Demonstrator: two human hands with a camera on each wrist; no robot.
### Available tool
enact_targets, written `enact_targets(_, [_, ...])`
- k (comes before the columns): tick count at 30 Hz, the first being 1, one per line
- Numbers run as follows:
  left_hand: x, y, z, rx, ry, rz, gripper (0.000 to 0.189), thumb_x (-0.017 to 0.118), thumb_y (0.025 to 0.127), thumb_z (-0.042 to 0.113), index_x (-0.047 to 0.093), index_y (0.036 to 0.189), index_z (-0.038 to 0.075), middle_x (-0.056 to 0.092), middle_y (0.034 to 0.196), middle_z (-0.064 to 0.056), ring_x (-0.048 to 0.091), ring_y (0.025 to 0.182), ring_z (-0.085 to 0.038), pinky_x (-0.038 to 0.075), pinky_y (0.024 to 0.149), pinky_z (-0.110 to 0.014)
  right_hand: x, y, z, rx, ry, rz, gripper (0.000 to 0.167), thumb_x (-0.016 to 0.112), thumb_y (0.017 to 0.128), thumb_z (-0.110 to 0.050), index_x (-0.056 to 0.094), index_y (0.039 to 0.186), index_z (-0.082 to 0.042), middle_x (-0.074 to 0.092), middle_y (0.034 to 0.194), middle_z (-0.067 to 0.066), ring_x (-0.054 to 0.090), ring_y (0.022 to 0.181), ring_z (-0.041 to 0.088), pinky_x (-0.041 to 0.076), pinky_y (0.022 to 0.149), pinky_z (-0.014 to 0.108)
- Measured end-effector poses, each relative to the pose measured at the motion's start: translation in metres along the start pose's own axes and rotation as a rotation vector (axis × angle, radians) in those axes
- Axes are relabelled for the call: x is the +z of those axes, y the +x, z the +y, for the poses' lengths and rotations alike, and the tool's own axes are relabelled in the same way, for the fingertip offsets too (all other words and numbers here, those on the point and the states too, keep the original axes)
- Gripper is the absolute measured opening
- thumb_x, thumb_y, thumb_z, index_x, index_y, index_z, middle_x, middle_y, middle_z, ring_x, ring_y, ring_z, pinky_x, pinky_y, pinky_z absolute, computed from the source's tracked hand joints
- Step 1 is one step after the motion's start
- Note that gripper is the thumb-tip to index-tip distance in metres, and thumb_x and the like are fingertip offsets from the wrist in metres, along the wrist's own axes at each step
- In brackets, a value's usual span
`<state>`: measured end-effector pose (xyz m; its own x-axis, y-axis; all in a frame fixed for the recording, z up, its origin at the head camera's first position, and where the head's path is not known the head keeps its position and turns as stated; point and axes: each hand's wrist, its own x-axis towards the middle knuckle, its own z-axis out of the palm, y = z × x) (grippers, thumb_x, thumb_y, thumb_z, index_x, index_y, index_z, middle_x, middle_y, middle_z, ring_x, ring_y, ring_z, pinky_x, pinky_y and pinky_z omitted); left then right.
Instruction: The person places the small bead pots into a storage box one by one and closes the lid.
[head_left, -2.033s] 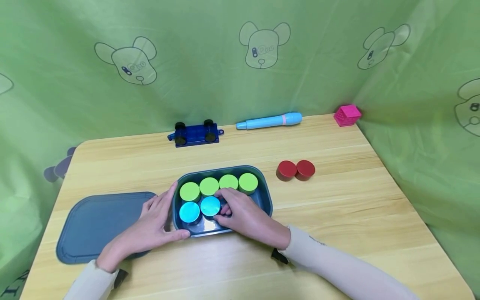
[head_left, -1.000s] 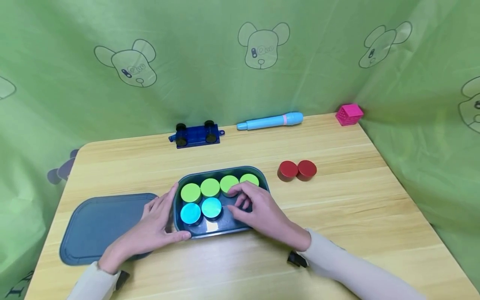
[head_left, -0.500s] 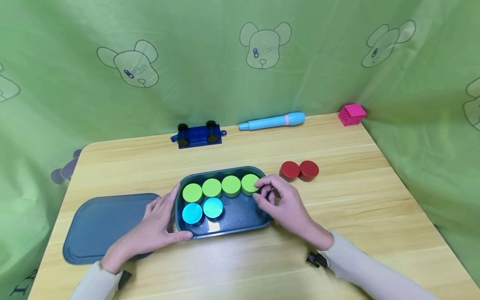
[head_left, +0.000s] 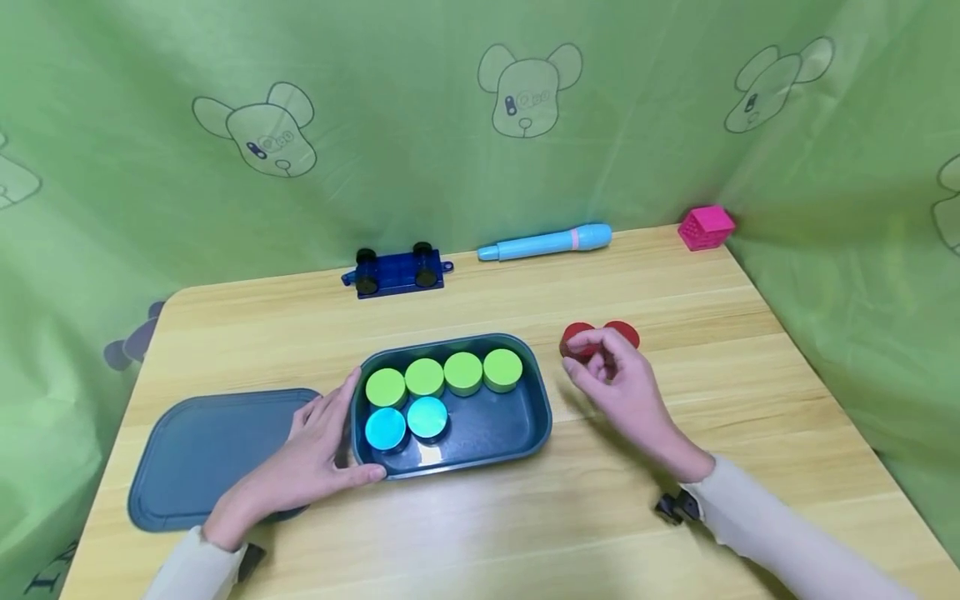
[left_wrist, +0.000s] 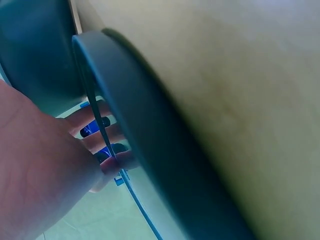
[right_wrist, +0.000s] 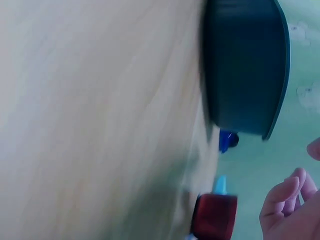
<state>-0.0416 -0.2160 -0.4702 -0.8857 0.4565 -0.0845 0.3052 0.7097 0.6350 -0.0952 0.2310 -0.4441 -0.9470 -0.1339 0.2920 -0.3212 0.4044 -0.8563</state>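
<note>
A dark blue-grey box [head_left: 480, 425] stands mid-table. Inside, several light green round blocks [head_left: 463, 372] line the back, with two shiny blue-topped round blocks [head_left: 427, 417] in front at the left. My left hand [head_left: 311, 458] holds the box's left end, thumb at the front corner and fingers along the outer wall. In the left wrist view, those fingers [left_wrist: 105, 125] show beyond the box rim. My right hand [head_left: 622, 383] holds nothing; its fingers are bent, thumb apart, right at two red round blocks [head_left: 576, 335] and partly covering them. The right wrist view shows one red block [right_wrist: 215, 217] beside the fingers.
A flat blue-grey lid [head_left: 210, 454] lies left of the box, under the left forearm. Along the back edge are a blue wheeled toy base [head_left: 397, 273], a light blue microphone-shaped toy [head_left: 543, 243] and a pink cube [head_left: 706, 227]. Green printed cloth [head_left: 420, 167] hangs behind.
My right hand has let go of the right-hand blue-topped block, left it in the box, and moved right over the rim to the red blocks. The left hand stays at the box.
</note>
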Motion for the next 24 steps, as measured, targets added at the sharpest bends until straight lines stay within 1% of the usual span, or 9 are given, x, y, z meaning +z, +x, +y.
enact_targets(3, [0.0, -0.001, 0.0, -0.004, -0.005, -0.004, 0.13, 0.083, 0.091, 0.062, -0.009, 0.176, 0.028, 0.019, 0.18, -0.016, 0.018, 0.161, -0.046, 0.008, 0.121, -0.076, -0.01, 0.0, 0.006, 0.045, -0.018, 0.032, 0.031, 0.082, 0.098, -0.003, 0.072, 0.127, -0.006, 0.061, 0.101, 0.01, 0.051, 0.072, 0.02, 0.042, 0.06, 0.021])
enact_targets(6, [0.0, -0.001, 0.0, -0.003, -0.009, -0.002, 0.13, 0.083, 0.091, 0.061, -0.009, 0.176, 0.028, 0.02, 0.179, -0.017, 0.018, 0.161, -0.046, 0.008, 0.121, -0.076, -0.02, 0.001, 0.013, 0.061, -0.062, 0.048, 0.032, 0.081, 0.099, -0.005, 0.071, 0.13, -0.006, 0.059, 0.104, 0.014, 0.051, 0.074, 0.02, 0.043, 0.06, 0.02])
enact_targets(13, [0.0, -0.001, 0.0, -0.004, -0.013, 0.0, 0.13, 0.084, 0.091, 0.061, -0.009, 0.176, 0.028, 0.02, 0.179, -0.016, 0.019, 0.161, -0.045, 0.008, 0.121, -0.076, -0.036, 0.004, 0.026, 0.085, -0.212, 0.06, 0.039, 0.081, 0.099, -0.01, 0.068, 0.136, -0.003, 0.058, 0.115, 0.013, 0.054, 0.079, 0.022, 0.044, 0.064, 0.016])
enact_targets(18, [0.0, -0.001, 0.0, 0.0, -0.017, 0.001, 0.13, 0.083, 0.091, 0.062, -0.009, 0.176, 0.027, 0.021, 0.179, -0.017, 0.02, 0.161, -0.044, 0.007, 0.122, -0.075, -0.042, 0.004, 0.035, 0.111, -0.277, 0.04, 0.055, 0.084, 0.097, -0.011, 0.062, 0.147, -0.002, 0.055, 0.123, 0.017, 0.055, 0.081, 0.023, 0.045, 0.067, 0.016])
enact_targets(21, [0.0, -0.001, 0.0, -0.003, -0.019, 0.001, 0.13, 0.083, 0.091, 0.063, -0.009, 0.176, 0.027, 0.021, 0.179, -0.017, 0.02, 0.161, -0.046, 0.007, 0.121, -0.076, -0.045, 0.006, 0.04, 0.131, -0.292, 0.016, 0.063, 0.084, 0.097, -0.011, 0.057, 0.152, 0.0, 0.054, 0.127, 0.019, 0.055, 0.082, 0.023, 0.044, 0.066, 0.017])
enact_targets(24, [0.0, -0.002, 0.0, -0.007, -0.017, -0.002, 0.13, 0.083, 0.091, 0.063, -0.009, 0.176, 0.028, 0.02, 0.179, -0.017, 0.019, 0.161, -0.047, 0.007, 0.121, -0.076, -0.048, 0.009, 0.045, 0.155, -0.295, 0.002, 0.067, 0.085, 0.097, -0.012, 0.054, 0.155, 0.001, 0.053, 0.13, 0.021, 0.054, 0.081, 0.023, 0.044, 0.064, 0.017])
